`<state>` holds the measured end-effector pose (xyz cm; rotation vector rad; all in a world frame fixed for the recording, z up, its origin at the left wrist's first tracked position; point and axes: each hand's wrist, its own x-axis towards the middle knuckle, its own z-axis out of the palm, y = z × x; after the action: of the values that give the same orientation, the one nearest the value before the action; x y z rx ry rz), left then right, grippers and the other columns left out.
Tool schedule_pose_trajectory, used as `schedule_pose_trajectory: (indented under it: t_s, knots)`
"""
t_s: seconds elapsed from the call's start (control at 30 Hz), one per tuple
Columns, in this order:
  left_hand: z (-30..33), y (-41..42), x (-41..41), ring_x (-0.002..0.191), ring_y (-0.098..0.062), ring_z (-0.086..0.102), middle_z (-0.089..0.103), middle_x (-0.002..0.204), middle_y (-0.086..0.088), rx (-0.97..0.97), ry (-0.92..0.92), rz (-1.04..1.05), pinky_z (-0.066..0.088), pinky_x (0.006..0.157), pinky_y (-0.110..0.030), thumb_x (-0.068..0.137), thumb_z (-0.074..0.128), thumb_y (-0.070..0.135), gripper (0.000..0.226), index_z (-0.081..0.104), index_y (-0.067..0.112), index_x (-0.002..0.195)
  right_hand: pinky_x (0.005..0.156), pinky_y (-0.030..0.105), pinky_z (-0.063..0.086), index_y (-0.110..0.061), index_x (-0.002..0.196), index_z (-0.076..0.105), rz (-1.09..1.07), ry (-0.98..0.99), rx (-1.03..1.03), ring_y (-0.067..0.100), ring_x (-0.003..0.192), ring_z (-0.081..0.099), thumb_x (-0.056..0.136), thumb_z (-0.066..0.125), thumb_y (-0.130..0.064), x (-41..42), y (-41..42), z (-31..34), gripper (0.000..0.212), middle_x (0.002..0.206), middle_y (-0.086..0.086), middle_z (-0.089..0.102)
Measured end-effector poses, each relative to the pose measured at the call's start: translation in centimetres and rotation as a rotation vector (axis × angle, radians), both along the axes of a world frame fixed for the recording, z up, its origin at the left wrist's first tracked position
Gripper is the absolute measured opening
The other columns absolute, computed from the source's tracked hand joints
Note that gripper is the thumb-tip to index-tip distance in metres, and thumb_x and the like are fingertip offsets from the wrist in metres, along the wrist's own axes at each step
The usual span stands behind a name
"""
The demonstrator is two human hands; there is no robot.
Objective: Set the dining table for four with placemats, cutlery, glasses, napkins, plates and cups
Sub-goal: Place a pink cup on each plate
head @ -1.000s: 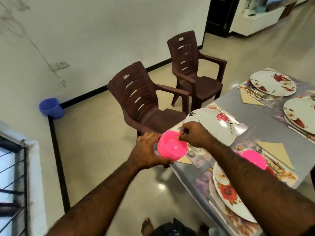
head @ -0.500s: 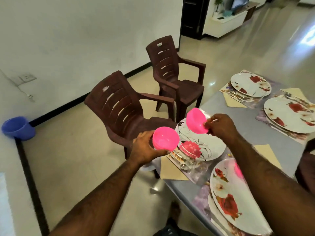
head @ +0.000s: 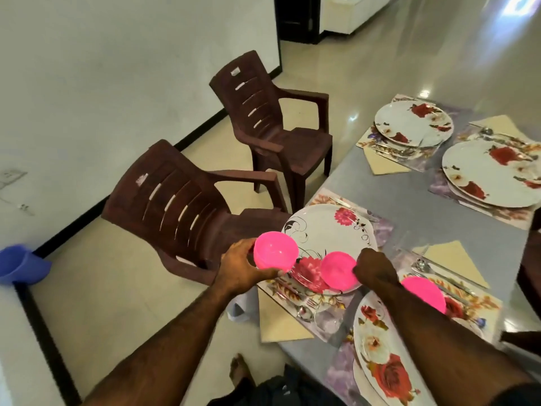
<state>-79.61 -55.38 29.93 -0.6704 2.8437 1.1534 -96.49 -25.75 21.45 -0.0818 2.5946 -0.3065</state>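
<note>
Your left hand [head: 238,266] curls its grip round a pink cup [head: 275,249], held off the counter's edge with its open mouth tipped toward you and to the right. Your right hand [head: 374,266] pinches the rim of a second pink cup [head: 339,271], which lies over the near edge of the white plate [head: 325,232] with the pink flower, its mouth tilted toward you; whether it touches the plate cannot be told. A third pink cup [head: 424,290] sits beyond your right forearm, on the nearest place setting beside the rose-patterned plate [head: 377,356]. Each plate lies on a floral placemat [head: 330,323], with cutlery [head: 304,309] and a folded cream napkin [head: 281,323] beside it. Another napkin [head: 452,260] points its corner away from you. Two more rose plates [head: 412,123] [head: 491,174] lie on mats at the far end of the grey counter [head: 409,197]. Two dark brown plastic armchairs [head: 181,200] [head: 272,118] stand to the left on a glossy cream floor [head: 117,288], both facing the counter. A blue bucket [head: 20,263] stands by the white wall. Each chair back carries a pale label, too blurred to read.
</note>
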Motion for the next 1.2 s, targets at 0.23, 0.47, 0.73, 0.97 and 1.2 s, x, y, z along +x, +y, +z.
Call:
schedule_pose_trajectory:
  t_s: [0.23,0.47,0.73,0.97,1.2]
  knots:
    - [-0.5,-0.3,-2.4,0.112,-0.010,0.062,0.063,0.126,0.017,0.051,0.035,0.014,0.060,0.094,-0.038,0.046,0.088,0.085,0.105,0.060,0.037,0.135,0.117,0.058,0.028,-0.026,0.162,0.018,0.492,0.072,0.100,0.036,0.150,0.033,0.067,0.066,-0.086,0.8,-0.5,-1.2,0.122,0.168,0.006,0.024]
    - [-0.8,-1.0,-2.0,0.112,-0.008,0.061,0.062,0.127,0.018,0.053,0.014,0.007,0.058,0.094,-0.034,0.046,0.085,0.088,0.107,0.059,0.037,0.136,0.118,0.058,0.027,-0.020,0.162,0.021,0.655,0.118,0.186,0.038,0.150,0.027,0.071,0.062,-0.085,1.1,-1.1,-0.8,0.118,0.165,0.011,0.022]
    - [0.1,-1.6,-1.4,0.111,-0.008,0.061,0.061,0.129,0.015,0.082,0.033,0.030,0.048,0.081,-0.016,0.045,0.084,0.088,0.113,0.058,0.033,0.140,0.114,0.055,0.032,-0.021,0.161,0.022,0.665,0.147,0.119,0.036,0.143,0.039,0.077,0.052,-0.087,1.5,-1.1,-0.2,0.111,0.160,0.010,0.032]
    - [0.9,-1.5,-1.5,0.112,-0.008,0.060,0.060,0.128,0.015,0.051,0.045,0.017,0.051,0.085,-0.021,0.045,0.083,0.088,0.113,0.058,0.032,0.140,0.113,0.055,0.034,-0.024,0.154,0.030,0.736,0.129,0.179,0.029,0.137,0.046,0.069,0.073,-0.073,1.2,-1.5,0.0,0.108,0.151,0.005,0.043]
    - [1.1,-1.9,-1.4,0.113,-0.010,0.062,0.061,0.129,0.015,0.010,0.058,-0.020,0.059,0.091,-0.032,0.049,0.087,0.084,0.108,0.058,0.032,0.140,0.120,0.060,0.024,-0.025,0.156,0.028,0.747,0.074,0.250,0.030,0.143,0.041,0.068,0.081,-0.064,1.2,-1.9,1.1,0.110,0.155,0.004,0.041]
